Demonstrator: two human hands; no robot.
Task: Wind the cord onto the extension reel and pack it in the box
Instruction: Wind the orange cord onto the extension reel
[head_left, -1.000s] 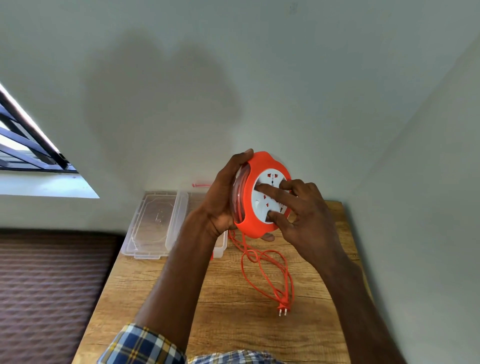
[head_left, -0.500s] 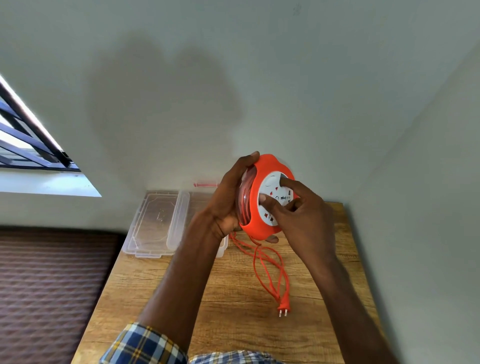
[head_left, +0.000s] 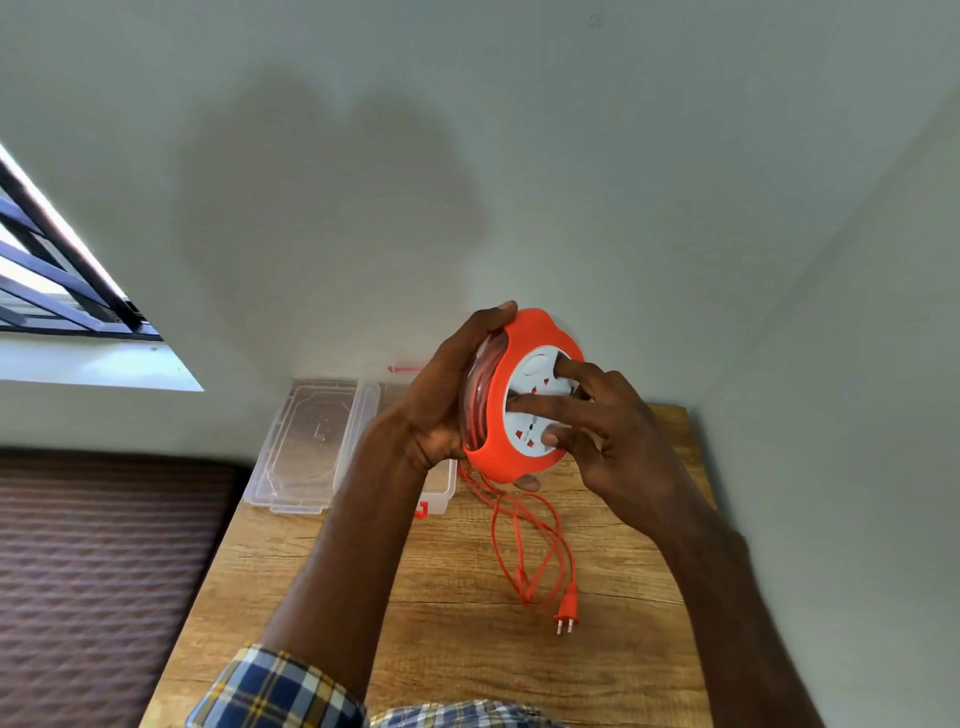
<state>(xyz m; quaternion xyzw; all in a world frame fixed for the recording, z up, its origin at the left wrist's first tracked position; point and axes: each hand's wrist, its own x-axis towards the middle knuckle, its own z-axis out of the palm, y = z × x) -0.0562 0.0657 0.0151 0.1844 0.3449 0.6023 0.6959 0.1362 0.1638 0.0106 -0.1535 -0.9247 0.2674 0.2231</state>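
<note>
Reel (head_left: 511, 415) sits mid-frame, held up above the table (head_left: 447, 597), orange rim with white socket face turned toward the right. My left hand (head_left: 441, 400) grips its back and rim, thumb over the top edge, a fingertip showing under the bottom edge. My right hand (head_left: 608, 431) has straight fingers (head_left: 550, 402) pressed on the white face, not curled round anything. Cord (head_left: 530, 540) hangs from the reel's underside and lies in loose loops on the table below centre, part of it already wound inside the reel. Plug (head_left: 567, 610) lies at the lower end of the loops. Clear box (head_left: 441, 488) sits on the table behind my left wrist, mostly hidden; its lid (head_left: 306, 447) lies open to the left.
</note>
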